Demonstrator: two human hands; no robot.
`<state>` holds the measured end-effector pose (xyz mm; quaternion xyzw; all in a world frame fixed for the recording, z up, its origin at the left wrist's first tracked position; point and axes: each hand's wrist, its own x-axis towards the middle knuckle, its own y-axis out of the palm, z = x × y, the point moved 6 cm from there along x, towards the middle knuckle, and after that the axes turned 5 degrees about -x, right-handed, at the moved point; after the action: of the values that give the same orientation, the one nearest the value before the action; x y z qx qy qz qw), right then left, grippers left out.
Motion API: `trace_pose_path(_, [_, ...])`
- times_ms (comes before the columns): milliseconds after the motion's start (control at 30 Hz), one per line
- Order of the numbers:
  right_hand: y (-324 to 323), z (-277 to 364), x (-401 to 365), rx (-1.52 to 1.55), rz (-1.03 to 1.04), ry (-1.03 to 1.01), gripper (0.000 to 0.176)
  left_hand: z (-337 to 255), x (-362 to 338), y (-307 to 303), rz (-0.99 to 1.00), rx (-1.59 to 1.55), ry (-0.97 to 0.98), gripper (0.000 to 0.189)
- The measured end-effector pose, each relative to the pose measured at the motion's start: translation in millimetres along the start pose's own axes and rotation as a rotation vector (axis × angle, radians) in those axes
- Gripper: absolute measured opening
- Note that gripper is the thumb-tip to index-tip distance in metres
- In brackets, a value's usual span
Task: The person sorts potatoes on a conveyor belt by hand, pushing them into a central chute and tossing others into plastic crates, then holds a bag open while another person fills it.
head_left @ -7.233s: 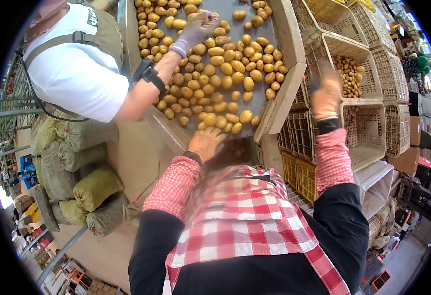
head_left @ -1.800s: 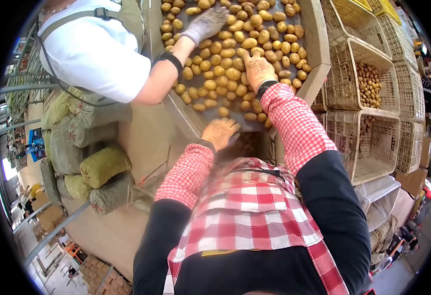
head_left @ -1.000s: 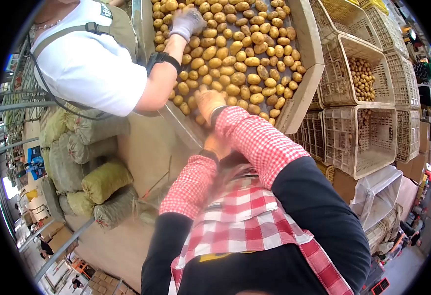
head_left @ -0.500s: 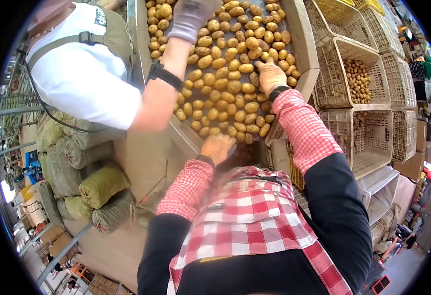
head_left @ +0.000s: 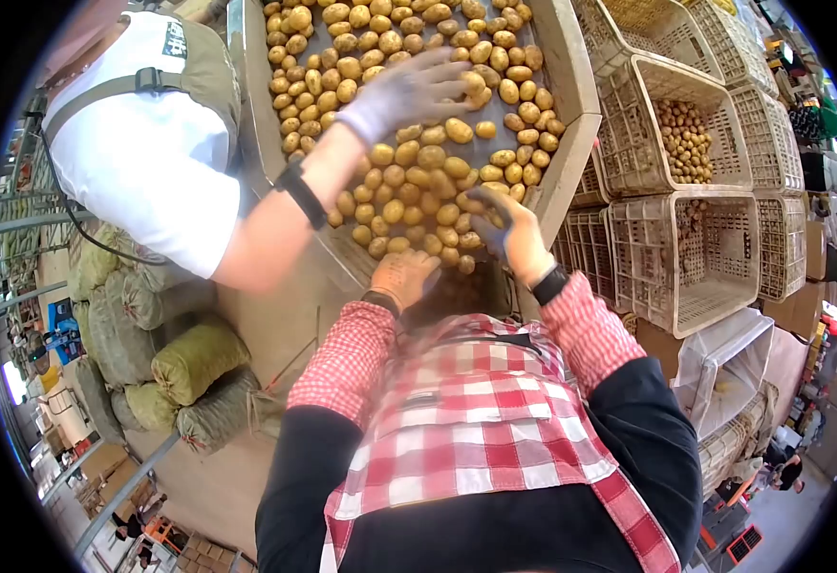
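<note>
Many potatoes [head_left: 409, 181] lie on a sorting table with a raised rim [head_left: 571, 143]. My left hand [head_left: 405, 277], in an orange-palmed glove, rests at the near edge beside the lowest potatoes; its fingertips are partly hidden and blurred. My right hand [head_left: 514, 234], gloved in the same way, is at the right of the near potatoes, thumb and fingers apart, its fingertips beside them. A co-worker's gloved hand [head_left: 414, 93] reaches over the potatoes from the left, above my hands.
The co-worker [head_left: 141, 143] in a white shirt stands at the left. Filled sacks [head_left: 199, 358] are stacked below. At the right stand plastic crates [head_left: 691, 263], one with potatoes [head_left: 683, 141] inside. A plastic-lined crate [head_left: 724, 368] is nearer me.
My right hand has moved down and left toward the near edge. The co-worker's hand has come down and right over the potatoes. Potatoes have shifted, baring more surface at the middle right.
</note>
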<state>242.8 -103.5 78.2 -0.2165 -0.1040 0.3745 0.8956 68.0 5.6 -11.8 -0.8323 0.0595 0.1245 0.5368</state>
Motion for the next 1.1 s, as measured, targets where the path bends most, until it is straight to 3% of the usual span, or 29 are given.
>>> trace_pose_path(33, [-21.1, 25.0, -8.8, -0.054, 0.018, -0.008, 0.040, 0.2, -0.1, -0.9, 0.003, 0.002, -0.008, 0.029])
trace_pose_path(67, [-47.5, 21.1, -11.9, -0.070, 0.002, -0.091, 0.027, -2.1, 0.0, -4.9, 0.019, 0.004, -0.006, 0.029])
trace_pose_path(100, [-83.2, -13.0, -10.2, 0.307, -0.048, 0.137, 0.035, -3.0, -1.1, -3.6, 0.022, 0.002, -0.004, 0.029])
trace_pose_path(133, [-128.7, -34.8, 4.4, 0.482, -0.261, 0.016, 0.049, -2.9, -1.2, -3.2, 0.015, 0.004, -0.011, 0.029])
trace_pose_path(167, [-188.7, -41.4, 21.2, 0.246, -0.540, -0.065, 0.038, 0.2, -1.1, -3.5, 0.004, 0.005, -0.018, 0.029])
trace_pose_path(200, [-234.6, -19.2, 27.5, 0.121, -0.726, 0.057, 0.035, -0.2, -1.1, -4.5, -0.013, 0.014, -0.014, 0.029])
trace_pose_path(233, [-262.5, 11.7, 37.8, -0.480, -0.678, 0.038, 0.038, -0.7, -1.9, -3.3, -0.012, 0.009, -0.012, 0.029])
trace_pose_path(300, [-316.7, -28.6, 51.1, -1.142, -0.763, 0.257, 0.052, -1.2, -1.1, -5.3, -0.061, 0.008, 0.003, 0.028])
trace_pose_path(333, [-297.6, 3.5, 56.0, -0.908, -0.707, 0.296, 0.057, 2.9, -0.6, 1.8, -0.100, -0.008, 0.012, 0.028])
trace_pose_path(367, [-273.7, 10.0, 66.5, -0.935, -0.664, 0.063, 0.052, 4.3, 0.8, 2.2, -0.104, -0.007, 0.006, 0.028])
trace_pose_path(400, [-233.3, 24.7, 74.8, -0.798, -0.523, 0.065, 0.046, 4.5, -0.1, 3.7, -0.096, -0.004, 0.007, 0.028])
trace_pose_path(433, [-191.9, -1.3, 85.5, -0.505, -0.332, -0.002, 0.045, 4.3, -0.7, 4.1, -0.090, 0.002, 0.009, 0.028])
trace_pose_path(500, [-94.6, -25.7, 89.1, -0.653, 0.016, -0.085, 0.051, 4.0, -4.1, -2.6, -0.087, -0.019, -0.001, 0.028])
trace_pose_path(533, [-51.8, 0.9, 80.4, -1.139, 0.182, 0.122, 0.060, 7.4, -4.4, -5.1, -0.139, -0.096, 0.003, 0.027])
trace_pose_path(567, [-14.2, -28.8, 75.0, -1.232, 0.268, 0.086, 0.064, 8.9, -4.8, -8.3, -0.190, -0.176, 0.010, 0.027])
trace_pose_path(600, [15.5, -32.2, 62.1, -0.975, 0.435, 0.156, 0.067, 7.3, -7.7, -23.6, -0.322, -0.218, -0.034, 0.027])
trace_pose_path(633, [49.9, -38.3, 38.0, -0.981, 0.297, 0.014, 0.067, 5.8, -4.7, -29.5, -0.324, -0.216, -0.032, 0.027])
trace_pose_path(667, [61.7, -11.4, 16.0, -1.065, 0.372, 0.105, 0.066, 11.1, -2.8, -43.0, -0.486, -0.229, -0.083, 0.028])
trace_pose_path(700, [78.7, -13.3, -3.2, -1.087, 0.311, 0.063, 0.064, 17.1, -2.7, -56.1, -0.648, -0.244, -0.136, 0.029])
trace_pose_path(767, [96.1, -12.7, -29.7, -1.094, 0.402, 0.031, 0.061, 28.4, 8.4, -67.6, -0.596, -0.237, -0.255, 0.039])
trace_pose_path(833, [102.0, -16.0, -49.2, -0.970, 0.622, 0.034, 0.058, 37.7, 15.2, -76.1, -0.602, -0.076, -0.491, 0.053])
trace_pose_path(867, [98.7, -15.2, -46.9, -1.029, 0.689, 0.049, 0.054, 51.7, 21.8, -56.0, -0.408, -0.072, -0.520, 0.065])
trace_pose_path(900, [87.3, -20.6, -38.5, -0.867, 0.593, 0.085, 0.051, 48.0, 23.9, -47.9, -0.371, 0.079, -0.524, 0.067])
trace_pose_path(967, [47.8, -4.2, -2.5, -0.745, 0.366, 0.063, 0.050, 35.4, 22.2, -41.3, -0.267, 0.068, -0.473, 0.070])
trace_pose_path(1033, [24.1, -25.6, 47.0, -0.738, 0.058, -0.053, 0.054, 8.7, 11.3, -38.8, -0.227, 0.122, -0.274, 0.071])
trace_pose_path(1100, [6.5, -23.2, 102.1, -0.826, 0.015, 0.040, 0.056, -2.0, 5.2, -15.4, -0.204, 0.117, -0.116, 0.067])
